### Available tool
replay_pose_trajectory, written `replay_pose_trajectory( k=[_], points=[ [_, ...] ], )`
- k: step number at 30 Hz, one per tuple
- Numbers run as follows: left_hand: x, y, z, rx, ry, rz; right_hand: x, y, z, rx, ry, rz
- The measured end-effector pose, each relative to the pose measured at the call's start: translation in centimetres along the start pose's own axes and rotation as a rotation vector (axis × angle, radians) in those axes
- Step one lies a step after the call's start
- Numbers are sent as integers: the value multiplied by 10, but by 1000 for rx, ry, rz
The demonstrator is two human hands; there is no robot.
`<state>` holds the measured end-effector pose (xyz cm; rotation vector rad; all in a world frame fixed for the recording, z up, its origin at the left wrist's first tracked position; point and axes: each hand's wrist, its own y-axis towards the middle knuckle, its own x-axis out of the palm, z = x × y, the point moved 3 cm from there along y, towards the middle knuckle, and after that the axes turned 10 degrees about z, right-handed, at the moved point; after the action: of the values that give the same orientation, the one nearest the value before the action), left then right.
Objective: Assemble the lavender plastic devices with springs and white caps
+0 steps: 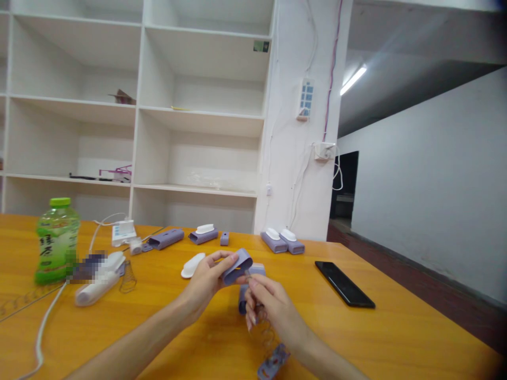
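The left hand (209, 275) grasps a hollow purple casing (236, 262); at its opening, the right hand (271, 301) pinches a thin piece (248, 274) too small to identify. Below the right hand are coiled wire (268, 335) and a purple plate (273, 362). Beyond the left hand lies a white oval cap (192, 265) on the tabletop (396, 338).

a green bottle (57, 243) stands, a phone (344, 285) lies flat.

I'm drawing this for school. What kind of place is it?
Probably a workroom or small workshop: there's a big wooden-looking table with several similar purple casings on it, and tall white shelves stand behind.
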<state>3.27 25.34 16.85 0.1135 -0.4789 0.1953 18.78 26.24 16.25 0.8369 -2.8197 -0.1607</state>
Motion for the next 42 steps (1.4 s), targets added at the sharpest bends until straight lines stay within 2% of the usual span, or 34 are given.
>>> replay_pose_trajectory(
  k=[3,7,13,21,28,34,42],
  points=[
    [1,-1,-1,-21,9,2,0,-1,-3,9,-127,9],
    [2,-2,-3,-35,-11,-9,-3,-2,-3,42,-155,58],
    [2,-4,-10,-16,21,-19,-10,1,2,-21,-214,66],
    [0,-3,-12,39,145,2,-10,4,3,14,-192,42],
    [1,-3,-4,174,375,102,-8,4,6,33,-102,39],
    [4,-5,0,226,415,104,-2,1,6,57,-75,27],
    [4,-5,-2,122,382,159,-1,0,2,90,-100,104]
  ],
)
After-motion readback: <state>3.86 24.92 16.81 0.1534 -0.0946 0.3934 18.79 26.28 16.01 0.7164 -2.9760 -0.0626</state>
